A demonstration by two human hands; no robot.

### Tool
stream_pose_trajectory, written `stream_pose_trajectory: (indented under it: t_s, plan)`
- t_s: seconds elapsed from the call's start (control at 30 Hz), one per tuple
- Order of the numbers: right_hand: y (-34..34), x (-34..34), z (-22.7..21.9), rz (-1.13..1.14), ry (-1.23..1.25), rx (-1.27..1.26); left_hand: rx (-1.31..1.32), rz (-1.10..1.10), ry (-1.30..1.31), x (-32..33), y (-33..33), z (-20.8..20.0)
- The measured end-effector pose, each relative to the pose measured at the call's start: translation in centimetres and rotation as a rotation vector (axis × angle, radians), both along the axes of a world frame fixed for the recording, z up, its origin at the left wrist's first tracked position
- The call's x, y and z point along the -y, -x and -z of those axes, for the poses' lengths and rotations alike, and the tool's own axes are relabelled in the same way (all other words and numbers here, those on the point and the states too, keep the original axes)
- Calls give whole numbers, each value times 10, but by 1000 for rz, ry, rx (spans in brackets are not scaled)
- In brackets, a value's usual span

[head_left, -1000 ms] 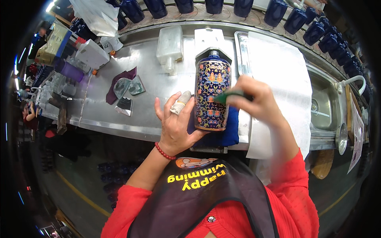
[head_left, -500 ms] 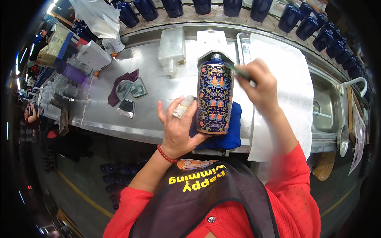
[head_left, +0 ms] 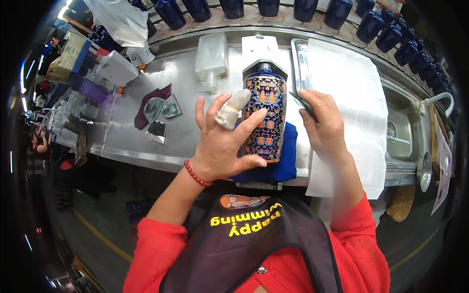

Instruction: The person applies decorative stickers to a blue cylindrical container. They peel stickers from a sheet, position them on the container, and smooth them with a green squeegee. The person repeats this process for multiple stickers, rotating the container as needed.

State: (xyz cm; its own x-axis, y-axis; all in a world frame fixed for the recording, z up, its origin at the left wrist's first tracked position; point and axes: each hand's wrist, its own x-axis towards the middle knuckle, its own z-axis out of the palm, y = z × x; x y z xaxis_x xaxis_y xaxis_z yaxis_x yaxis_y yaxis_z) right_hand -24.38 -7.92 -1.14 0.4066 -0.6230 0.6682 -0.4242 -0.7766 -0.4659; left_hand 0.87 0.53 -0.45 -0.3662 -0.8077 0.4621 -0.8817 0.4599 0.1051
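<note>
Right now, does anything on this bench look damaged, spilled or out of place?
One oddity: a finger of the left hand is wrapped in white cloth, as it steadies the patterned blue bottle on a blue cloth. The right hand holds a thin dark tool. I see no spill or breakage.

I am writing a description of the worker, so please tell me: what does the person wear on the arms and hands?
Red sleeves cover both upper arms; the forearms are bare. The left hand has a red bead bracelet at the wrist and a white knitted finger cot on one finger. The right hand wears nothing.
</note>
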Motion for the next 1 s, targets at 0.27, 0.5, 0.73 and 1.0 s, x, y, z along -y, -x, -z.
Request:
stream_pose_trajectory:
  t_s: [0.27,0.5,0.73,1.0]
  plan:
    - [-10,-5,9,-81,7,-126,178,119,174,30,-2,-15]
    - [-14,2,5,-68,98,-89,154,176,222,36,-3,-15]
    - [-15,3,3,-61,195,-123,133,195,221,38,-5,-14]
    - [-12,7,2,-48,189,-128,126,197,218,39,-4,-15]
